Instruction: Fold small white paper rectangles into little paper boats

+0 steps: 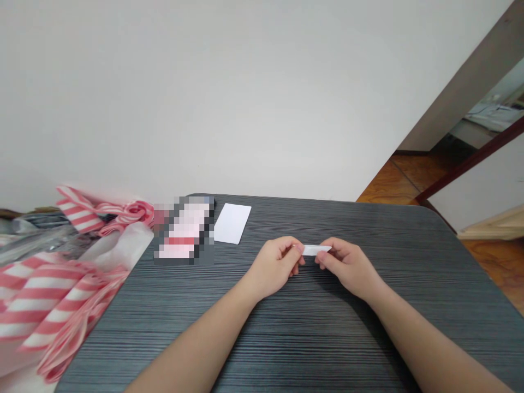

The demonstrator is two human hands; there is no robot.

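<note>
A small narrow white strip of paper (316, 249) is held just above the dark striped table (327, 338), near its middle. My left hand (275, 266) pinches the strip's left end with thumb and fingers curled. My right hand (346, 265) pinches its right end the same way. Both forearms reach in from the bottom edge of the head view.
A white card (232, 222) lies flat on the table beyond my hands. Left of it sits a blurred-out pink and white object (184, 229). Red-and-white striped plastic bags (49, 295) are heaped past the table's left edge. A doorway and wooden floor (409, 180) lie to the right.
</note>
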